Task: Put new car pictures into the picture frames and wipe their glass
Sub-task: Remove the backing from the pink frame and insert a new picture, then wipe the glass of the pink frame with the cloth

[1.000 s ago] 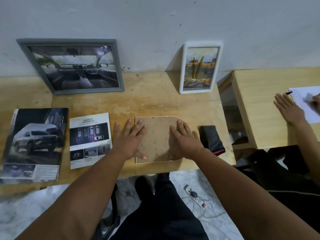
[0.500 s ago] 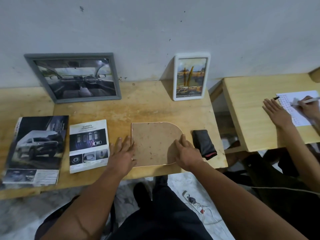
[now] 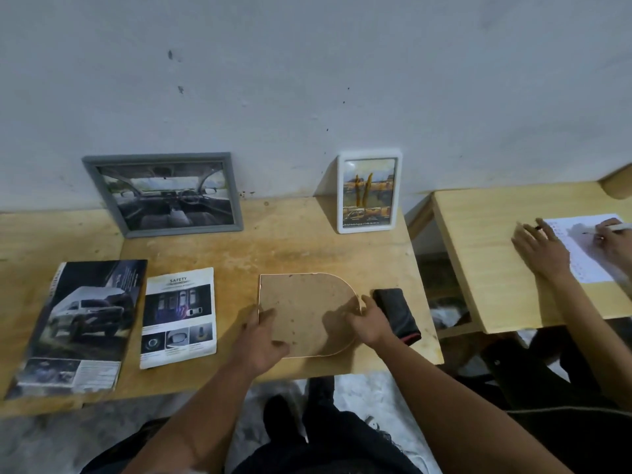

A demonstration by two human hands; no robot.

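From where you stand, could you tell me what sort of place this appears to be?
Probably a plain indoor workroom: two bare wooden tables against a scuffed white wall, and a second person's hand writing on paper alongside.

Grey frame (image 3: 162, 195) — white frame (image 3: 369, 190)

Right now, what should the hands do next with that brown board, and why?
Probably lift and turn it over. Both hands, left hand and right hand, grip the arched frame at its side edges; it lies back-side up, so its glass cannot be wiped yet.
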